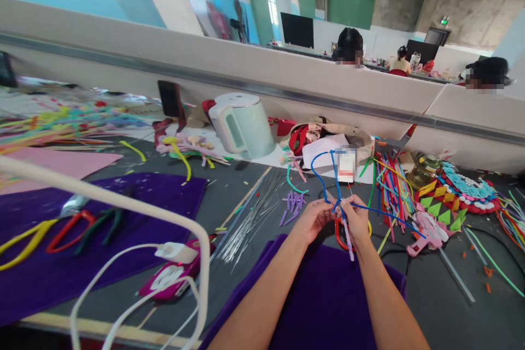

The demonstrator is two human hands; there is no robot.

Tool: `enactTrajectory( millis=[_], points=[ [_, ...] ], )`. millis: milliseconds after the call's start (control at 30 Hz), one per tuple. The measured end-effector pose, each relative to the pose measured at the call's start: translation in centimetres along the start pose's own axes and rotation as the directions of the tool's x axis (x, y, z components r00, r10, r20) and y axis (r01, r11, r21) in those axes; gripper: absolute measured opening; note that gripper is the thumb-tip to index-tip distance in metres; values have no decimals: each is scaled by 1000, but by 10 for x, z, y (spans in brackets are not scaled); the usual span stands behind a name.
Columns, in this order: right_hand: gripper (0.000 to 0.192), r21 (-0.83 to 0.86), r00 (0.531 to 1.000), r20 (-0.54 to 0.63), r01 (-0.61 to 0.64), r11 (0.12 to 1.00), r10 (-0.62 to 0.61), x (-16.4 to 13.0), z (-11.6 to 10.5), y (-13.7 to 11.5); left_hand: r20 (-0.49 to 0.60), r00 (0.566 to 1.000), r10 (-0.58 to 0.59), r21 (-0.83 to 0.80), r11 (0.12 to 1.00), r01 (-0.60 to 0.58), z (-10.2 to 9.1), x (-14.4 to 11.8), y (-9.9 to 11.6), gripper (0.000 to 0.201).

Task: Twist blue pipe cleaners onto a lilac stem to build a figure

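Head view: L hand [314, 220] & R hand [356, 219] meet at centre, each grip pinched shut on blue pipe cleaner [324, 178], which loops up toward 12 w/ a tail out to 3. Lilac pipe cleaner [348, 235] hangs at 6 from R fingers. Purple cloth [328, 295] below; kettle [241, 123] at 10 on desk [430, 295].

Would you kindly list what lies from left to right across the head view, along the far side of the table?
Loose colourful pipe cleaners → pale green kettle → red and white bag → bottle of yellowish liquid → scalloped craft piece.
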State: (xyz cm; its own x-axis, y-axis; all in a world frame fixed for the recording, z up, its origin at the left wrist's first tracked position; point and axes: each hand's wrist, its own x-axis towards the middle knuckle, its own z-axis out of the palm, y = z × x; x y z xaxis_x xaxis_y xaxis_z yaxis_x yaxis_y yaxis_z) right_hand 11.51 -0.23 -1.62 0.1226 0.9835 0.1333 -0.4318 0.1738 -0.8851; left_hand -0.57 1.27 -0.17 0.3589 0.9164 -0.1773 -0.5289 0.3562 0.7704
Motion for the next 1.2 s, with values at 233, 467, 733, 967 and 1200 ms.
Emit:
enactTrajectory(
  millis=[233,467,733,967,1200],
  points=[
    [28,114,996,29,-82,990,79,1,-5,-1,20,987,162,169,972,-163,4,-3,-1,16],
    [29,151,992,40,-122,981,117,1,-5,-3,-2,940,341,380,870,-315,9,-8,1,18],
    [26,174,989,85,-138,975,124,0,-4,-1,66,841,538,515,703,-490,10,-7,2,10],
    [30,167,988,99,-136,976,121,-1,-3,-2,20,874,486,457,773,-440,12,-11,8,12],
    [32,180,975,157,-182,967,155,-3,0,-9,88,860,502,504,723,-473,10,-15,17,12]
  ],
)
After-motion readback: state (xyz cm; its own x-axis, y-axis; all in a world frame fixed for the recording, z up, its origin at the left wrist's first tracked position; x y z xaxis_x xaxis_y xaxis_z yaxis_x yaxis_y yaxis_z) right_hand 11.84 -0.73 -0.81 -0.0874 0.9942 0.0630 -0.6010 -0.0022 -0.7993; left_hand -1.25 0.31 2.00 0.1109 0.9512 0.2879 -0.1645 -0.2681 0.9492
